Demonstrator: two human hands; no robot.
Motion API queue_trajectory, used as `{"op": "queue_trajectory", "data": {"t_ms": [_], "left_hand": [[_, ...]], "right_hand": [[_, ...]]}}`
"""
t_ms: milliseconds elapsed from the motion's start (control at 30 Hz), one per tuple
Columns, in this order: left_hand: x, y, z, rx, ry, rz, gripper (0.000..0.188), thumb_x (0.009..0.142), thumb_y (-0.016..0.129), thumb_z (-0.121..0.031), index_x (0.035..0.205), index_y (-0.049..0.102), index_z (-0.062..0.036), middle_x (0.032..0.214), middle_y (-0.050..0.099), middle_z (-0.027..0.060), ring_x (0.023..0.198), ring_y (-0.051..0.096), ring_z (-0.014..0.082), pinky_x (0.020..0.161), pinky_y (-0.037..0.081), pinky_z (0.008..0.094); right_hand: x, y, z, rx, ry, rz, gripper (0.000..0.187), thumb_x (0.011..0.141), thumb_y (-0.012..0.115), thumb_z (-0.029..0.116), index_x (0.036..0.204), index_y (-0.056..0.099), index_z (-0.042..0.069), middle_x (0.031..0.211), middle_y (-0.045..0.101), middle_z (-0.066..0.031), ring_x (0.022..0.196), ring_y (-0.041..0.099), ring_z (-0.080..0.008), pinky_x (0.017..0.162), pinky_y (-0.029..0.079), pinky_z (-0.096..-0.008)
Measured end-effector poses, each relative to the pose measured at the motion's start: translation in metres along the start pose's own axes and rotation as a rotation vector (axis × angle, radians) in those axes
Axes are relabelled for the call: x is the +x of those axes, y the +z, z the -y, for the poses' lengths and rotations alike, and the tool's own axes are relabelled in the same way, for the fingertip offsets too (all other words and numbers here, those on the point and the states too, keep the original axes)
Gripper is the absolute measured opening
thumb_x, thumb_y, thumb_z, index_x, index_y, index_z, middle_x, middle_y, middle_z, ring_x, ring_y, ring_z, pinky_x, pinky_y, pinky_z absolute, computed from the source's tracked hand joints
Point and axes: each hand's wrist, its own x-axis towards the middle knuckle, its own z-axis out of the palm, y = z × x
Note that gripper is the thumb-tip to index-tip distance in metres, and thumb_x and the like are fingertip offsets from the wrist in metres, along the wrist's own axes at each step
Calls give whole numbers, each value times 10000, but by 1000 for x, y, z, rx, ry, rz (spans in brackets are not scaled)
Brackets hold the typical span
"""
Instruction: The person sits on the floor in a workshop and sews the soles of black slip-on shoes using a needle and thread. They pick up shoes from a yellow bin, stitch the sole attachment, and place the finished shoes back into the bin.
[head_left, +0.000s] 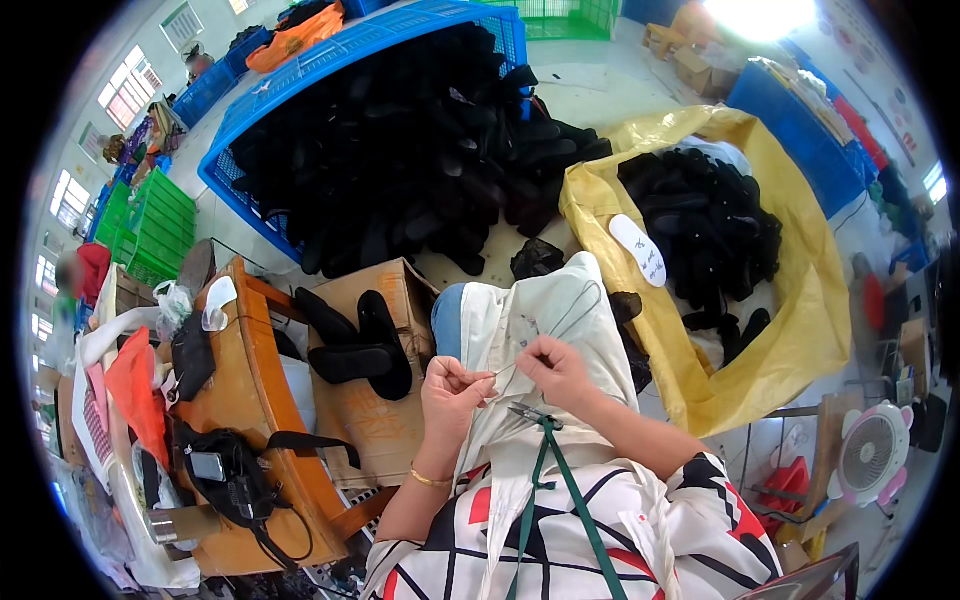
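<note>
Your head view looks steeply down and forward from your own head, upright, through a wide fisheye lens ringed by darkness. Your patterned shirt (470,550) is nearest, along the lower edge; your left hand (452,393) and right hand (562,375) sit close, just below the middle. Farther out, the view takes in the blue crate (330,62) and reaches distant windows (128,90) on the left.

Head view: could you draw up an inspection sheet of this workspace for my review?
Surface: white cloth over the lap
Job's things: thin dark strand; small metal tool by a green strap
Clutter: black bag on wooden table; black footwear on cardboard box
Hands: left hand and right hand pinching the strand
Cables: too small to tell
Surroundings: blue crate with a black heap; yellow sack; fan
</note>
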Motion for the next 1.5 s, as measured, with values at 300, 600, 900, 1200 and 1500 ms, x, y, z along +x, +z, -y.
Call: {"op": "queue_trajectory", "data": {"t_ms": [300, 600, 900, 1200, 1500], "left_hand": [[-12, 6, 1, 501, 325, -19, 229, 828, 658, 39, 914, 461, -39, 823, 658, 64, 678, 586, 40, 610, 488, 185], [8, -72, -42, 690, 582, -318, 153, 841, 641, 24, 897, 514, -41, 769, 573, 16, 631, 530, 52, 600, 476, 215], [11, -181, -43, 1308, 425, -673, 136, 810, 577, 6, 914, 503, -40, 791, 565, 128, 699, 587, 287, 688, 493, 383], [34, -195, -24, 1306, 351, -649, 129, 797, 587, -37, 896, 511, -70, 738, 598, 132, 697, 615, 321, 659, 491, 426], [54, -215, -30, 1642, 400, -529, 259, 838, 621, -103, 1070, 576, 3, 1072, 634, 192, 948, 613, 408, 844, 487, 488]], "right_hand": [[-9, -4, 22, -123, -171, -105, 136, 916, 654, 126, 849, 596, 23, 748, 536, 11, 648, 461, -61, 581, 406, -227], [33, -113, 89, 274, 103, -326, 194, 953, 559, 222, 866, 629, 64, 722, 591, -14, 613, 573, -107, 487, 454, -235], [70, -274, 146, 739, -15, -453, 169, 952, 617, 203, 866, 589, 60, 677, 548, 12, 564, 522, -78, 471, 445, -184], [76, -305, 200, 533, -199, -521, 153, 957, 606, 178, 920, 577, 33, 704, 541, -11, 567, 515, -88, 481, 455, -178], [73, -205, 204, 53, -150, -338, 164, 964, 587, 157, 1006, 613, 0, 1037, 700, -98, 519, 493, -59, 446, 413, -177]]}}
